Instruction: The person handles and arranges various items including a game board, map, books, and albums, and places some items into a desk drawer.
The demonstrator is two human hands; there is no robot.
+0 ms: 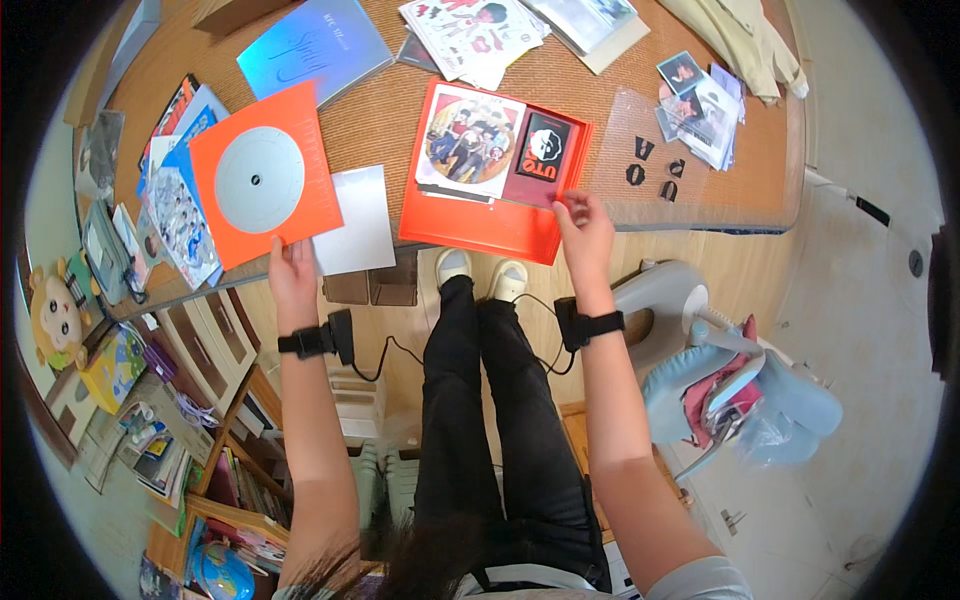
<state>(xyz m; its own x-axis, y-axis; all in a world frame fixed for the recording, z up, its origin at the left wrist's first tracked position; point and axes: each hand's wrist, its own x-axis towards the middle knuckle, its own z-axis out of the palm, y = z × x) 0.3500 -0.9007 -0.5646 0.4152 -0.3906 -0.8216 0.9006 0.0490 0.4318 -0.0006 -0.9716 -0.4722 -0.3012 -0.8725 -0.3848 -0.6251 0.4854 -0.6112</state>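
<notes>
At the left, my left hand (293,279) grips the lower edge of an orange square sleeve (322,199) that bears a grey disc design. A white sheet (358,225) lies partly under it. My right hand (586,232) is at the lower right side of an open red box (480,229), its fingertips against the rim; whether they pinch it I cannot tell. Inside the box, a white square card (471,142) with a round group picture lies at the left. A black card pack (541,147) with a white and red print rests in the right compartment.
A shiny blue album (315,49), illustrated sheets (472,37) and more albums lie behind. Right of the box are a transparent sheet with black letters (637,172) and a pile of photo cards (705,120). A light blue chair (787,405) stands at the right.
</notes>
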